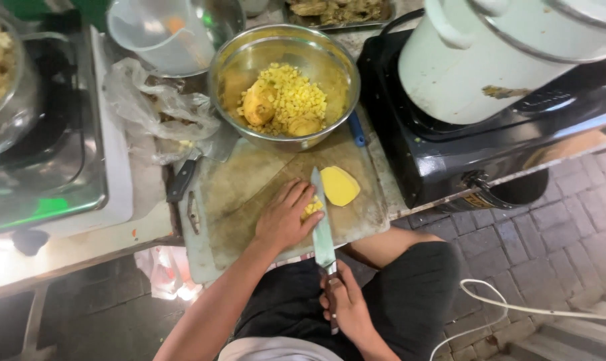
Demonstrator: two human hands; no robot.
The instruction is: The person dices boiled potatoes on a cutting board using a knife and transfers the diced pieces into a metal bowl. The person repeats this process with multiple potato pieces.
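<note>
On a worn cutting board point(249, 200), the left hand point(286, 217) presses flat over firm, slippery-looking diced potato point(312, 208) while the right hand point(346, 304) grips a knife point(322, 227) by its handle, blade alongside.

The left hand point(284, 220) presses yellow diced potato pieces point(311, 208) on the worn wooden cutting board point(249, 187); the right hand point(346, 304) grips a steel-bladed knife point(322, 224) beside them.
</note>
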